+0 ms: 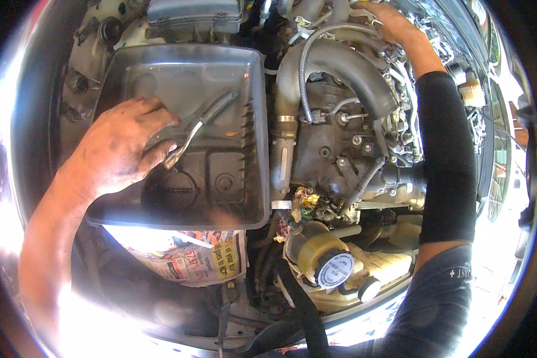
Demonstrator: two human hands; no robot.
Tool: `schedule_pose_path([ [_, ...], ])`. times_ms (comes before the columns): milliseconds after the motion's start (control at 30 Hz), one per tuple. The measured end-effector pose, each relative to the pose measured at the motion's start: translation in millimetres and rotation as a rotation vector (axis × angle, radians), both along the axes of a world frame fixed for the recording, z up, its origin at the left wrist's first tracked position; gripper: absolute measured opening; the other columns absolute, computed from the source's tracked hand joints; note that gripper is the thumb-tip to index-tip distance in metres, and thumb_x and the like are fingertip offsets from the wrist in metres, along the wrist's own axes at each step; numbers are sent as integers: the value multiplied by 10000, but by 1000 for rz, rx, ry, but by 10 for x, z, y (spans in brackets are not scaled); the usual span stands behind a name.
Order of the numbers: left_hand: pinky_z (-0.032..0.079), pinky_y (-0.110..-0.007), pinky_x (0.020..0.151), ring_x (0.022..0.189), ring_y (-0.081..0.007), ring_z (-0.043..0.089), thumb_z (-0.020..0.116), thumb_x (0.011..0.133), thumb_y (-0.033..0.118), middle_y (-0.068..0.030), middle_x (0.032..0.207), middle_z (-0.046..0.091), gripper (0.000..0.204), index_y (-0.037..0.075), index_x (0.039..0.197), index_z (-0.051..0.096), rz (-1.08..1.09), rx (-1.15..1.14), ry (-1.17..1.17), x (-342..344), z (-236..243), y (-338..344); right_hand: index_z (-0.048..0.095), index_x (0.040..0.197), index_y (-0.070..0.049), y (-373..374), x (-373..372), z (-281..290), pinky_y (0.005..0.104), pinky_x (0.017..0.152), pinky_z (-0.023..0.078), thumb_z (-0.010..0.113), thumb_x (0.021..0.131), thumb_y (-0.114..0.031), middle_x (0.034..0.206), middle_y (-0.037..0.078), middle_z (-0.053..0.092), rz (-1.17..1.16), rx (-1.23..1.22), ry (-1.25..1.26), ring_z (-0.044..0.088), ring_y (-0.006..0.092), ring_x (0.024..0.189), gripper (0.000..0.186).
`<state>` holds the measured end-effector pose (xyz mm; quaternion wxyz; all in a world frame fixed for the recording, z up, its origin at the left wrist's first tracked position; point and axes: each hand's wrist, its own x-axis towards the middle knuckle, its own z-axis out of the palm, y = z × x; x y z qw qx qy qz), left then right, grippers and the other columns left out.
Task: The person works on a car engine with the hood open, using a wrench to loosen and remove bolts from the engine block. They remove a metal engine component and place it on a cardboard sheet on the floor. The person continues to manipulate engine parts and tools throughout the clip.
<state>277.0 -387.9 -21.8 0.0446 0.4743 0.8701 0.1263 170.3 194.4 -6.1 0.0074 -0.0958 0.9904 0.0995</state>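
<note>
A hand tool with a dark grip and metal shaft lies diagonally on a large black plastic tray. My left hand is over the tray's left side, fingers loosely bent and apart, thumb tip beside or touching the tool's metal end. My right hand reaches to the upper right of the engine, among hoses and metal fittings; its fingertips are hard to make out. A thin corrugated hose arches over a thick curved intake pipe below and left of that hand.
Folded newspaper sticks out under the tray's front edge. A reservoir with a capped neck sits at lower right, near a crumpled yellow rag. A black box stands behind the tray. The bay's bright front edge curves along the bottom.
</note>
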Motion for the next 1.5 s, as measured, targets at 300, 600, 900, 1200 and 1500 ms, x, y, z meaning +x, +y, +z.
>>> schedule_pose_path([
  [300,568,-512,1065,1203,-442,679,856,902,162,-216,1264,704,394,65,1262,728,19,-33,-63,-57,-23,-59,595,1596,-227,29,-51,-74,542,1151,546,708,906,50,1453,234,700,-37,226,57,661,441,1355,752],
  [600,566,-517,1072,1200,-445,684,845,920,164,-218,1266,707,379,65,1267,728,38,-49,-66,-31,-25,-59,508,1644,-239,-72,-12,-81,510,1264,474,760,881,115,1576,194,621,-146,151,-31,583,406,1454,878],
  [900,572,-518,1055,1184,-453,682,847,913,163,-217,1244,702,373,56,1249,725,24,-54,-99,-35,-12,-49,685,1496,-141,141,-123,-92,480,1207,492,778,912,-144,1500,230,681,-44,109,-56,631,415,1410,592],
  [1200,569,-513,1061,1218,-444,676,842,933,173,-211,1278,707,362,59,1257,725,33,-68,-39,-78,5,-58,690,1479,-107,-31,-26,-38,502,1139,531,805,883,-142,1440,216,718,-160,239,-63,670,401,1345,608],
  [1500,579,-472,956,1079,-406,720,820,915,61,-183,1143,732,273,53,1181,755,54,189,-9,-38,164,173,808,1316,-126,-130,-99,-78,534,1060,598,726,963,-340,1314,222,792,-336,233,-16,752,374,1272,421],
])
